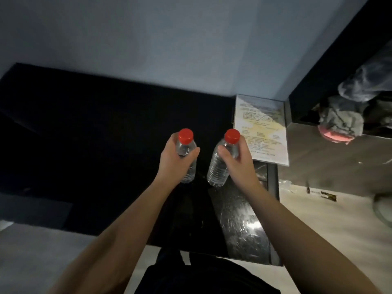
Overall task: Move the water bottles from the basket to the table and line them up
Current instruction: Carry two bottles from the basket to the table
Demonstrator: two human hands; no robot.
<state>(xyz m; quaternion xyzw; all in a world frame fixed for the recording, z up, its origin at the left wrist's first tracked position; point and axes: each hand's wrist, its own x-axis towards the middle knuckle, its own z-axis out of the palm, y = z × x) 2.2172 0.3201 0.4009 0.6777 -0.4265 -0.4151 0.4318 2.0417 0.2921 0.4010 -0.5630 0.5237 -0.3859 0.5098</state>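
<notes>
I hold two clear water bottles with red caps over a dark glossy table (244, 225). My left hand (172, 160) grips the left bottle (186, 145) around its upper body, and that bottle stands upright. My right hand (235, 160) grips the right bottle (218, 168) near its shoulder; this one tilts, its base toward the left. The two bottles are a short gap apart. I cannot tell whether their bases touch the table. No basket is visible.
A printed sheet in a clear stand (263, 128) rests at the table's far right corner. Right of it is a steel surface (331, 162) with crumpled grey and pink cloth (343, 117). A dark sofa-like block (84, 145) fills the left. Pale floor lies at the right.
</notes>
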